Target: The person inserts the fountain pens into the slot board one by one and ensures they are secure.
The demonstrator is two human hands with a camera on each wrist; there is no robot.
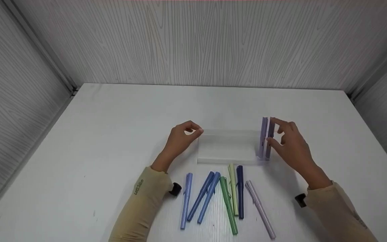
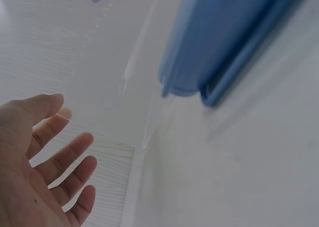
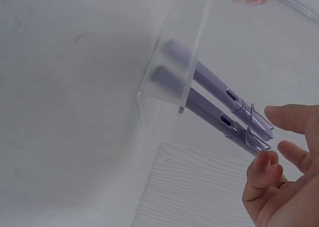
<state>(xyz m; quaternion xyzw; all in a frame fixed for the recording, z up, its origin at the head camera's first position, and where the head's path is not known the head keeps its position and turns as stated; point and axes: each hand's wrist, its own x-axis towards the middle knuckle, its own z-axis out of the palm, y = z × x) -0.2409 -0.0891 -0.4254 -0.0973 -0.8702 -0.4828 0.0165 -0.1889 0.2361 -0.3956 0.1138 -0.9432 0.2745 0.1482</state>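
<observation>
Wood-grain walls behind and on both sides of a white table, as seen from the head. Near the table's middle, a clear tray; at its right end, two purple pens side by side, cap ends reaching past the far rim; flat or leaning, cannot tell. On the near side of the tray, seven loose pens: one light blue pen, two blue pens, one green pen, one yellow-green pen, one dark blue pen, one pale purple pen. Left hand at the far left corner, right hand at the purple pens. Step in hand, by judgement: settling this purple pair in the tray

From the left wrist: thumb and forefinger pinching the tray's clear wall, other three fingers spread apart; close to the camera, a blurred blue shape

From the right wrist: thumb and fingers parted and loosely bent beside the cap ends, not closed around them; light touch possible, cannot tell. Called for next, probably: a gentle straightening of the pair, with the tray held steady, then a free right hand for another pen
</observation>
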